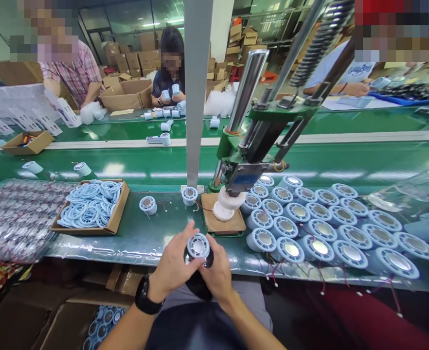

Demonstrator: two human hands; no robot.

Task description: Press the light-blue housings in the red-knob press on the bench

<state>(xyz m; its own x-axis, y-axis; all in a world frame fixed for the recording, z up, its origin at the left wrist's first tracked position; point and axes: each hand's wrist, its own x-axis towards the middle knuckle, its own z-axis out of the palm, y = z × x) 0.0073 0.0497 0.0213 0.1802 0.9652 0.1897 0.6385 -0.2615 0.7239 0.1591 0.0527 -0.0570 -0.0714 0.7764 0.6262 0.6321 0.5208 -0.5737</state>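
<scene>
Over the near table edge, both my hands are around a light blue round housing point(198, 245) with a slotted ring and a silver disc on top. My left hand point(174, 265) supports its left side, with its thumb across the front and its index finger pointing up. Fingers of my right hand point(217, 267) are curled against its right side. Something dark shows just below the housing; I cannot make it out. Ahead stand two similar housings with thin wires, one at left point(148, 205) and one by the post point(189, 195). A white press fixture point(223, 211) sits just beyond my right hand.
A green lever press point(251, 146) rises at centre right, beside rows of blue housings point(322, 229). Left are a cardboard box of light blue rings point(90, 206) and a plastic-covered stack of parts point(21, 218). A grey post point(196, 97) stands ahead. Several people work across the green conveyor point(145, 163).
</scene>
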